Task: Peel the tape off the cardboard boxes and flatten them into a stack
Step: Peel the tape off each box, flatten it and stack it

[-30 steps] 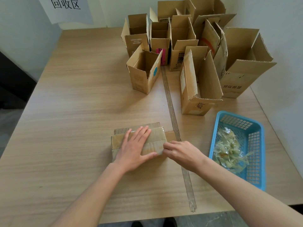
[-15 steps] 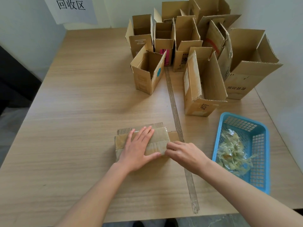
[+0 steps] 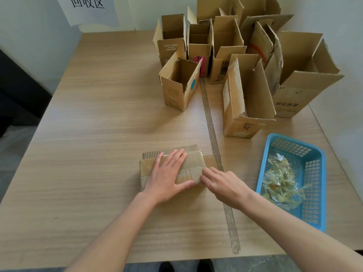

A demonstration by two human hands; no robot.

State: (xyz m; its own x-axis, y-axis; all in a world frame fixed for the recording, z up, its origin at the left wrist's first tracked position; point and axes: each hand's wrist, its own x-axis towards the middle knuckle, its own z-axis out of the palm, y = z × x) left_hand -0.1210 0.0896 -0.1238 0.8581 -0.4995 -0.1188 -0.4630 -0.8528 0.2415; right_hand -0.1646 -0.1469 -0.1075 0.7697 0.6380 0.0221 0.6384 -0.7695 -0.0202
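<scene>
A small flattened cardboard box [image 3: 191, 160] lies on the wooden table [image 3: 94, 134] near the front, with clear tape [image 3: 186, 174] across its top. My left hand [image 3: 169, 175] presses flat on it, fingers straight and spread. My right hand [image 3: 222, 183] is at the box's right end, its fingertips curled and pinching at the tape's edge. Several open upright cardboard boxes [image 3: 247, 99] stand at the back right of the table.
A blue plastic basket [image 3: 312, 173] holding crumpled peeled tape [image 3: 279, 183] sits at the right. A long strip of tape [image 3: 216, 154] runs along the table's seam from the boxes to the front edge. A paper sign [image 3: 88, 8] hangs on the back wall.
Both hands stay on the flattened box. My right fingertips have shifted slightly along the tape's right end. The view has drifted a little.
</scene>
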